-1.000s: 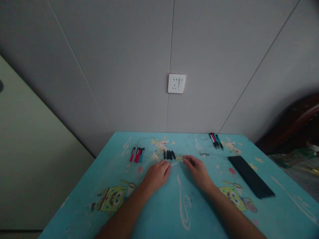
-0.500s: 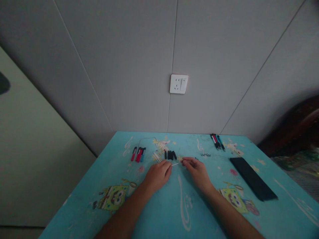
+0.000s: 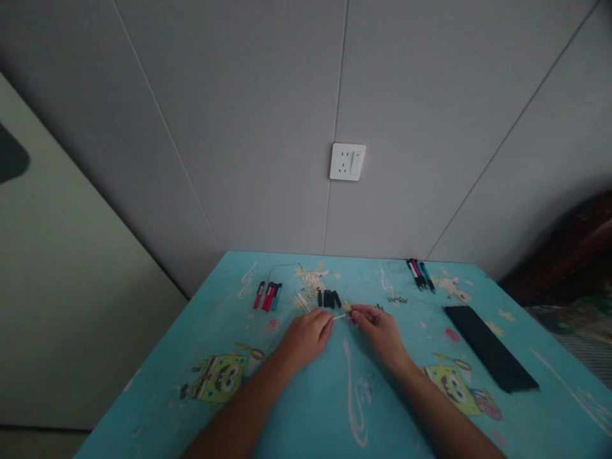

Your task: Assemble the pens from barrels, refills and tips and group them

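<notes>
My left hand [image 3: 308, 334] is closed around a thin white pen refill [image 3: 339, 317] that points to the right. The fingertips of my right hand [image 3: 378, 329] are pinched together at the refill's free end; whatever small piece they hold is too small to make out. Just beyond my left hand lie more white refills [image 3: 303, 303]. Several short black pen parts [image 3: 329, 299] stand in a row past the fingers. Tiny metal springs, it seems, form a little pile [image 3: 397, 299] behind my right hand, and small dark pieces [image 3: 379, 307] show at its knuckles.
Pink and blue pen barrels [image 3: 268, 297] lie at the left. Several pens [image 3: 421, 275] lie at the back right. A flat dark case [image 3: 491, 347] rests on the right side of the blue cartoon-print table [image 3: 172, 382]. A wall socket [image 3: 347, 162] is above.
My two hands have come closer together, and the refill's end now meets my right fingertips, where a gap showed before. The view has shifted slightly.
</notes>
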Motion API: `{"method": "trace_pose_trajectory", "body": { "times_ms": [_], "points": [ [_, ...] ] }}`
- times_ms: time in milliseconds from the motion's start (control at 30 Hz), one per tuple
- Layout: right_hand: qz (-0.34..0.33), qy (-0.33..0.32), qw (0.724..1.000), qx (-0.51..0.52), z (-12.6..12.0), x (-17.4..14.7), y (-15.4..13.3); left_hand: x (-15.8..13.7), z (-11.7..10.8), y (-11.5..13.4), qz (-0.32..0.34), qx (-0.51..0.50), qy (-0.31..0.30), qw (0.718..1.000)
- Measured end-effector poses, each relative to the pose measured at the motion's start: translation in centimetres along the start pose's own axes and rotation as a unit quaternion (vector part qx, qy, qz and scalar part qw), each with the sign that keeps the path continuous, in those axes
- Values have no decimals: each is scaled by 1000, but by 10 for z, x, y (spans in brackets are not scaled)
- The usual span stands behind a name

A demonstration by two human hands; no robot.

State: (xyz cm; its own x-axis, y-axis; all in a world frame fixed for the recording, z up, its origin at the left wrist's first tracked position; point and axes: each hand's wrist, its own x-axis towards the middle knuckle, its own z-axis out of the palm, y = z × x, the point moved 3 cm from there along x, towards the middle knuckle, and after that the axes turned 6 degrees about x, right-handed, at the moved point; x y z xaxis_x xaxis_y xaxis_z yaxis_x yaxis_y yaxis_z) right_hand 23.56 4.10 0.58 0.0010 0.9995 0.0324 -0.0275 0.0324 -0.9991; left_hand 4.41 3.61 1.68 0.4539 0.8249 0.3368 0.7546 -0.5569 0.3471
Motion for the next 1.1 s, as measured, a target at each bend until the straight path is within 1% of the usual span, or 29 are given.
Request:
{"method": "trace_pose_trajectory", "body": {
  "times_ms": [167, 467, 767, 933, 1000, 1100],
  "points": [
    [21, -11, 1000, 1, 1, 0, 4, 0, 2, 0, 6, -5, -3, 1000],
    [25, -29, 999, 14, 4, 0, 8, 0, 1, 1, 15, 1, -8, 1000],
    [34, -43, 998, 37, 7, -1, 4, -1, -1, 3, 21, -1, 5, 1000],
    [14, -70, 997, 12, 13, -6, 0, -1, -2, 6, 28, -1, 0, 1000],
    [-6, -81, 997, -12, 15, -8, -1, -1, -2, 6, 31, 1, -5, 1000],
    [-36, -76, 994, -68, 15, -10, 0, -2, 0, 6, 34, 7, -12, 999]
  ]
}}
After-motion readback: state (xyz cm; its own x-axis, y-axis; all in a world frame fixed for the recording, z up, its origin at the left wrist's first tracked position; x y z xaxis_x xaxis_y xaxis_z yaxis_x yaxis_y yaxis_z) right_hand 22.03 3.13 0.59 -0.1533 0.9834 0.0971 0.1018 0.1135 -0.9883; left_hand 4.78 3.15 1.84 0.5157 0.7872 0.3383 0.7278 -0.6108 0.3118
